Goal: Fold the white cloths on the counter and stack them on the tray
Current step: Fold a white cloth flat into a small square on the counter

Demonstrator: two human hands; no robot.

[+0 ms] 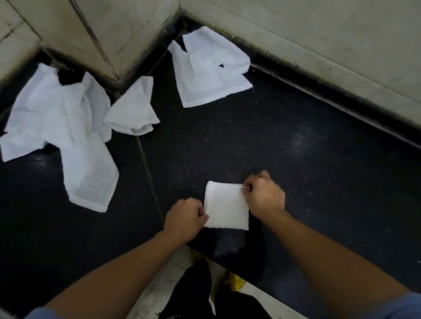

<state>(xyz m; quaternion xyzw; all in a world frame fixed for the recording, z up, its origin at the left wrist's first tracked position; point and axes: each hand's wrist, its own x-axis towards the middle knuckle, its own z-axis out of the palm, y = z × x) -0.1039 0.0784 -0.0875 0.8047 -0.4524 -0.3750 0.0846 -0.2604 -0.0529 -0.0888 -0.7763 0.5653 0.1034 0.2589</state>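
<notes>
Head view. The folded cloth point(226, 206), a small white square, sat near the front edge of the dark tabletop point(314, 163), held between both hands. It could not be told whether it rested on the surface or hung just above it.

The left hand point(185, 219) was curled, with its fingers point(202, 215) pinching the cloth's lower left edge. The right hand point(264, 196) was likewise curled and pinched the upper right corner. The cloth therefore lay diagonally between the two grips and touched both.

Judgement: the step in hand appeared to be finishing this fold. To do it well, the layered edges should be drawn level, the corners squared and the crease pressed flat before release.

Three loose cloths point(55, 128) lay unfolded well away, toward the wall. The tray was not identified.
</notes>
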